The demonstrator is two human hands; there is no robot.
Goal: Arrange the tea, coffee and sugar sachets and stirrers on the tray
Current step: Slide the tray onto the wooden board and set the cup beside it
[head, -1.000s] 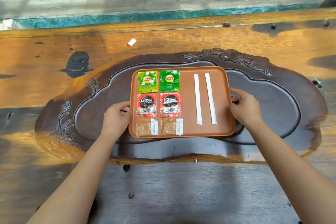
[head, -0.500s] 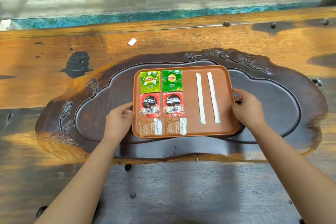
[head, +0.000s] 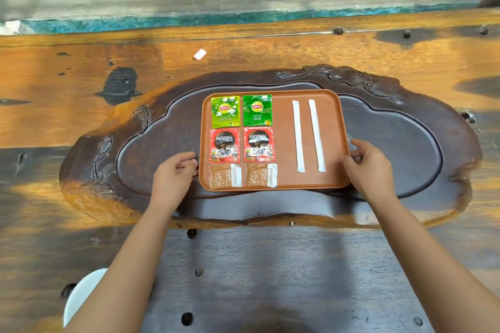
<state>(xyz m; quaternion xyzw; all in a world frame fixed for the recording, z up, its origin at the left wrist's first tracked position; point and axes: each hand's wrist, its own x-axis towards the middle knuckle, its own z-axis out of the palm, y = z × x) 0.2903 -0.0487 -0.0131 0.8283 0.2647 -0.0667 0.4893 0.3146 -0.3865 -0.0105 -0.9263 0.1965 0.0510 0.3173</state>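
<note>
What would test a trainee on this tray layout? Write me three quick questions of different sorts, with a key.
1. True or false: the two stirrers lie on the tray's left half, next to the tea.
2. Multiple choice: which row of sachets lies nearest the person? A) green Lipton tea sachets B) red Nescafe coffee sachets C) brown sugar sachets
3. Fill in: the left hand and right hand sit at the tray's two short ____.

Key: 1. False, they lie on the right half, away from the sachets. 2. C. 3. sides (edges).
</note>
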